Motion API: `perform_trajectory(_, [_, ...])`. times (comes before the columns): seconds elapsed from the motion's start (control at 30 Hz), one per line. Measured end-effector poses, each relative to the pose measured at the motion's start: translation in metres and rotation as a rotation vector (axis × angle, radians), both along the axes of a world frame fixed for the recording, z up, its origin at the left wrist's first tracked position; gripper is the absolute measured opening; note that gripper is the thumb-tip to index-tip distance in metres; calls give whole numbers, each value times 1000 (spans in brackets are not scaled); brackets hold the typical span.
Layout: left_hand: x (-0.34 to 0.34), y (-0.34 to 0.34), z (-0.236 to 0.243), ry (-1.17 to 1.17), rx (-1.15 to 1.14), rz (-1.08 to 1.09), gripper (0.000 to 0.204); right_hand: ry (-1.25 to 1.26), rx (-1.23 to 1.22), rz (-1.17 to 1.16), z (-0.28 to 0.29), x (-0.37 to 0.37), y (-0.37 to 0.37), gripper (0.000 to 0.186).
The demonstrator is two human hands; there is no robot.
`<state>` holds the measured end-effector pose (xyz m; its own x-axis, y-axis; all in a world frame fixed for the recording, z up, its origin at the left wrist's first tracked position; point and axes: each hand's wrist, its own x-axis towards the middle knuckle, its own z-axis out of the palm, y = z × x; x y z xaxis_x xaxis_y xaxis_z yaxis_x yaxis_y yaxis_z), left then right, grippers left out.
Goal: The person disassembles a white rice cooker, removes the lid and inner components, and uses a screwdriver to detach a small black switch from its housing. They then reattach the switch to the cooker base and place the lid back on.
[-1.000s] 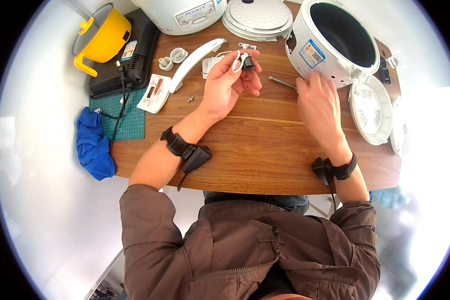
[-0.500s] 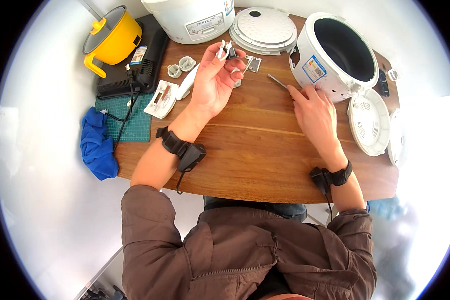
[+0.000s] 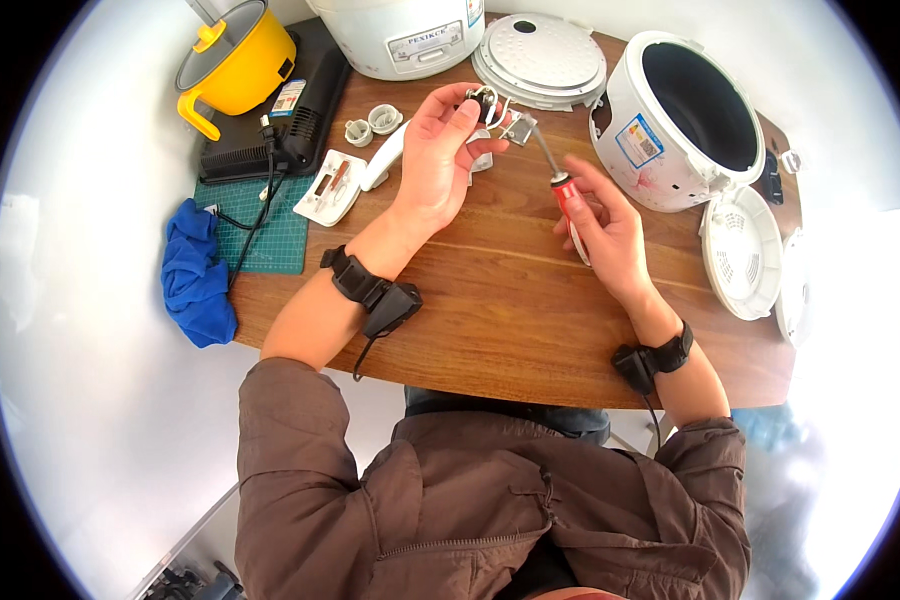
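My left hand (image 3: pixel 435 170) is raised over the far middle of the table. Its fingers close on a small black part with white wires (image 3: pixel 485 103), partly hidden by the fingertips. In my right hand (image 3: pixel 612 238) is a screwdriver (image 3: pixel 564 192) with a red handle, its metal shaft slanting up and left. The tip is by a small metal plate (image 3: pixel 519 131) beside the wires; I cannot tell whether they touch. A white curved handle piece (image 3: pixel 386 158) and a white panel (image 3: pixel 332 188) lie left of my left hand.
An open rice cooker body (image 3: pixel 625 130) stands at the right, near a white perforated cover (image 3: pixel 742 250). Behind are a round lid (image 3: pixel 540 60) and another white cooker (image 3: pixel 395 35). A yellow pot (image 3: pixel 235 65), black appliance (image 3: pixel 315 110), green mat (image 3: pixel 280 235) and blue cloth (image 3: pixel 195 285) are left.
My right hand has lifted the screwdriver from beside the cooker and brought it left toward the wired part. The left hand has turned that part slightly. The view has shifted a little.
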<state>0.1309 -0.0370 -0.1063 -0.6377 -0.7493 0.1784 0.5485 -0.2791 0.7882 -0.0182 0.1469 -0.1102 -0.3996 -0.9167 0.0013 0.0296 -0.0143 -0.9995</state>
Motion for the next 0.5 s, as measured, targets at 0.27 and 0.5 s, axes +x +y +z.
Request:
perform_trajectory(0.27, [-4, 5, 0, -18, -80, 83, 26, 146, -118, 70, -16, -10, 0, 39])
perform_trajectory(0.5, [-4, 8, -1, -39, -119, 76, 28, 161, -99, 12, -14, -9, 1, 41])
